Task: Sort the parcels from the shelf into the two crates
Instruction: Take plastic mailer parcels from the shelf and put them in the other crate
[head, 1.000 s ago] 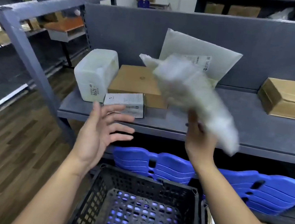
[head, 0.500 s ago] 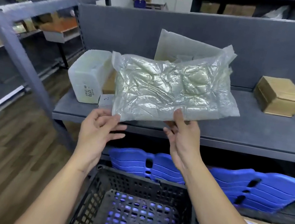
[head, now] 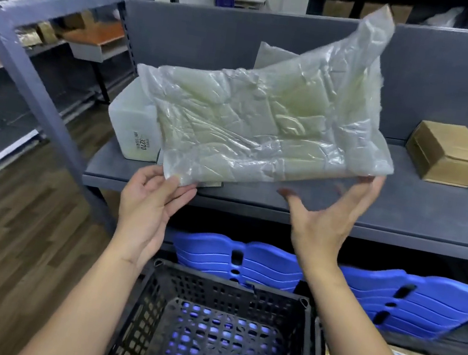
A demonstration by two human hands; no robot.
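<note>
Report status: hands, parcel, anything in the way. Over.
Left hand pinches a corner of the plastic bag. Right hand open, fingertips at its right edge. Black crate below, nothing between.

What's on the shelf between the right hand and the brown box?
Nothing: in the head view, only bare grey shelf shows between the right hand and the brown box.

Both bare forearms reached up and forward from the bottom of the view. The left hand [head: 149,204], palm turned toward the person, pinched the lower left corner of the clear plastic parcel [head: 258,126] between thumb and fingers, in front of the shelf's [head: 401,219] front edge. The right hand [head: 329,220] was spread wide, palm up, its fingertips [head: 376,183] touching the parcel's lower right corner, thumb held apart.
</note>
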